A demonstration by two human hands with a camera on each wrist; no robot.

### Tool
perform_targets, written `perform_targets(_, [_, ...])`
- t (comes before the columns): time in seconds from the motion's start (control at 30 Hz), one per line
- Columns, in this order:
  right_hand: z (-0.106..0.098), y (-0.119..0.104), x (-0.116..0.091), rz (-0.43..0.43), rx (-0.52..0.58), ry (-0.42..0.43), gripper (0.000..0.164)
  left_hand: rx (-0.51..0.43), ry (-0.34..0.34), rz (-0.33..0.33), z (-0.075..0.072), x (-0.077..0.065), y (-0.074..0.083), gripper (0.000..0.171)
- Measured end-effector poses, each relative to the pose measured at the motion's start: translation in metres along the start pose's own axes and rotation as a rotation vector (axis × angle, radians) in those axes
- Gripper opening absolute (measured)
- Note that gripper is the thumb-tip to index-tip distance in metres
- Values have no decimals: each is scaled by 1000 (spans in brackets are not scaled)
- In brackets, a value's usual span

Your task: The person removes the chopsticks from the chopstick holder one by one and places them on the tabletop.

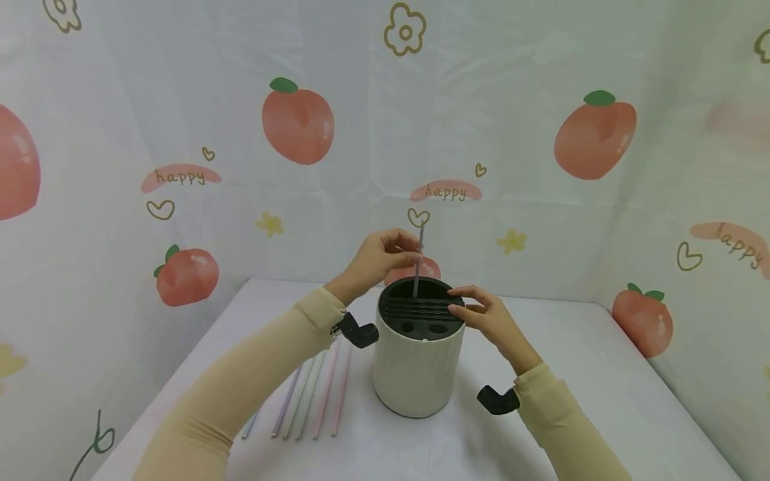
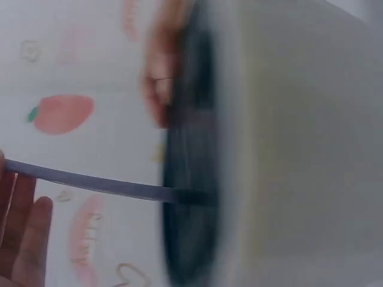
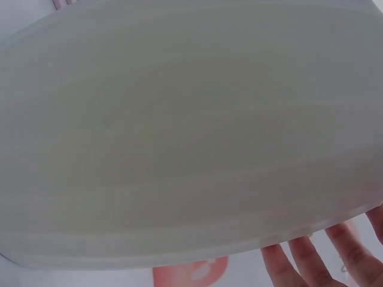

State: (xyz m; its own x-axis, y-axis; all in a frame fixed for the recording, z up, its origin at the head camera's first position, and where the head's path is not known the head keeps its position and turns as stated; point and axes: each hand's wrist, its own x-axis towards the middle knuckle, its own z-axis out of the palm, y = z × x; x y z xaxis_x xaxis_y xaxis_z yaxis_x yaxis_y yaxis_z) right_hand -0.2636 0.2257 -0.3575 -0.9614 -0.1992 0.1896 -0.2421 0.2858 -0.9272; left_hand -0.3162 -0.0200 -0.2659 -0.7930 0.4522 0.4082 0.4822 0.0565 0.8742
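Observation:
A ribbed cream-white holder (image 1: 415, 381) stands upright, its black top insert (image 1: 424, 327) divided into a large rear opening, narrow slots and round holes at the front. My left hand (image 1: 385, 257), above the rear opening, pinches a thin purple stick (image 1: 416, 284). That stick is nearly upright and its lower end goes down into the opening, where the tip is hidden. In the left wrist view the stick (image 2: 102, 183) enters past the dark rim. My right hand (image 1: 493, 321) holds the holder's right rim, thumb and fingers over the edge; its fingers (image 3: 308, 260) show along the wall in the right wrist view.
Several thin pastel sticks (image 1: 307, 401), in purple, green and pink among others, lie side by side on the white tabletop (image 1: 559, 414) left of the holder, partly behind my left sleeve (image 1: 252, 387). A fruit-printed white curtain (image 1: 361, 200) hangs behind the table.

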Motion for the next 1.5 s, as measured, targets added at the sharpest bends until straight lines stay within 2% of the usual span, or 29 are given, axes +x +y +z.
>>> perform_targets(0.1, [0,0,0,4,-8,2,41,-198,104,85,-20,2,18,14])
perform_targets(0.2, [0,-1,-1,6,-15,6,41,-352,215,172,-44,2,36,20])
perform_targets(0.3, [0,-2,-2,9,-11,3,41,-421,320,233,-70,-2,48,20])
perform_targets(0.37, [0,-2,-2,9,-6,0,42,-429,373,235,-86,-8,50,21])
perform_targets(0.43, [0,-2,-1,9,-6,-1,42,-412,411,206,-100,-16,46,23])
perform_targets(0.53, [1,-2,-1,10,-13,2,42,-351,436,106,-118,-32,27,29])
perform_targets(0.67, [1,-3,-1,11,-19,4,43,-185,413,-85,-134,-58,-14,41])
perform_targets(0.83, [1,-3,-1,10,-23,5,42,28,351,-309,-146,-95,-72,46])
perform_targets(0.93, [1,-3,-1,10,-25,5,42,88,331,-413,-147,-116,-103,44])
perform_targets(1.03, [1,-2,-1,13,-29,6,42,134,307,-482,-144,-132,-127,43])
perform_targets(1.17, [2,-2,-1,15,-26,6,42,192,278,-550,-137,-146,-148,41])
perform_targets(1.33, [2,-1,0,13,-21,5,42,261,279,-637,-127,-156,-163,36])
perform_targets(1.5, [1,-1,0,15,-28,6,42,314,287,-674,-122,-158,-174,35])
